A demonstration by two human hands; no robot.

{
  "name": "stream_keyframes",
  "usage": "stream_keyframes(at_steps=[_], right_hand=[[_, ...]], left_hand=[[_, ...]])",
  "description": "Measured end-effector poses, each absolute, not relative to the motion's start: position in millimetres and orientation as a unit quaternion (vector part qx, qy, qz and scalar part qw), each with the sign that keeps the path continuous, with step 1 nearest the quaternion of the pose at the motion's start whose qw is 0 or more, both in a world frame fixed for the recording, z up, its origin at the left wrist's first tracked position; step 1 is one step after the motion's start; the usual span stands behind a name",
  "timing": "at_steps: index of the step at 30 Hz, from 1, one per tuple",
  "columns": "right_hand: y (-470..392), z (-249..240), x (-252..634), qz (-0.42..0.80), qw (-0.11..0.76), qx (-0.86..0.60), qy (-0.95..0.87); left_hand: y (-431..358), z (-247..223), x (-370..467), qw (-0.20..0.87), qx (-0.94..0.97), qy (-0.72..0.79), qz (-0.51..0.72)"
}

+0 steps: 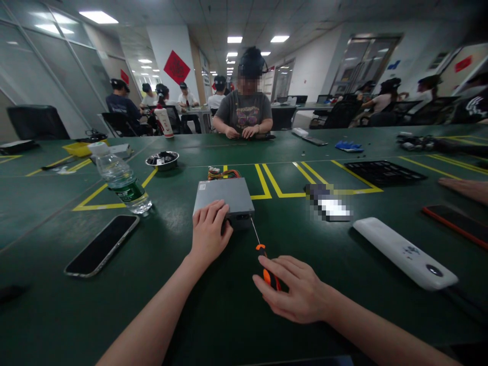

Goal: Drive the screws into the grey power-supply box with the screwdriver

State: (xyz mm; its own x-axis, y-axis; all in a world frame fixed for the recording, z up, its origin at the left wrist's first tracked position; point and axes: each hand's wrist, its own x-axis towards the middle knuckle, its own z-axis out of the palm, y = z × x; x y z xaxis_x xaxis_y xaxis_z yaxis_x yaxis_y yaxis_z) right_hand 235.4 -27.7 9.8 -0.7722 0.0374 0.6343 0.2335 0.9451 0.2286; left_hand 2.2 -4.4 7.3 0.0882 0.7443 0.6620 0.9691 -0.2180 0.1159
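Observation:
A grey metal computer power supply unit (229, 192) lies on the green table, its socket side facing me. Bundled coloured cables (224, 174) come out at its far side. My left hand (209, 226) is closed over its near left corner, fingers on top and thumb against the front face. In my right hand (293, 287) is a screwdriver (269, 272) with an orange and black handle, held between thumb and fingers. The thin shaft points up and away, its tip at the right end of the unit's front face. Whether the tip sits in a screw is too small to tell.
Left of the unit are a water bottle (125, 185), a phone (102, 246) and a metal bowl (162, 160) of small dark parts. To the right lie a lit phone (330, 203), a white elongated device (404, 251) and a black tray (385, 172). A person (244, 109) sits opposite.

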Motion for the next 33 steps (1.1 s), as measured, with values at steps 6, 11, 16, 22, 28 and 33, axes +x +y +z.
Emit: stream_keyframes(at_steps=[6, 11, 16, 22, 28, 33], right_hand=[[-24.5, 5.5, 235.8, -0.137, 0.392, -0.099, -0.904], [-25.3, 2.5, 236.0, -0.175, 0.362, -0.105, -0.909], [-28.9, 5.2, 236.0, -0.175, 0.332, -0.114, -0.92], [-29.6, 7.7, 235.8, -0.187, 0.327, -0.116, -0.919], [-23.7, 1.3, 237.9, -0.198, 0.38, -0.131, -0.894], [-22.7, 1.9, 237.7, -0.164, 0.341, -0.13, -0.916]], left_hand=[[-5.3, 8.9, 2.8, 0.184, -0.715, -0.597, -0.314], [-4.1, 7.5, 2.0, 0.183, -0.713, -0.598, -0.317], [-3.9, 6.6, 2.1, 0.183, -0.712, -0.602, -0.312], [-4.8, 7.7, 3.0, 0.183, -0.713, -0.6, -0.313], [-4.3, 7.3, 2.4, 0.183, -0.713, -0.601, -0.312], [-3.9, 6.7, 2.7, 0.187, -0.711, -0.6, -0.315]])
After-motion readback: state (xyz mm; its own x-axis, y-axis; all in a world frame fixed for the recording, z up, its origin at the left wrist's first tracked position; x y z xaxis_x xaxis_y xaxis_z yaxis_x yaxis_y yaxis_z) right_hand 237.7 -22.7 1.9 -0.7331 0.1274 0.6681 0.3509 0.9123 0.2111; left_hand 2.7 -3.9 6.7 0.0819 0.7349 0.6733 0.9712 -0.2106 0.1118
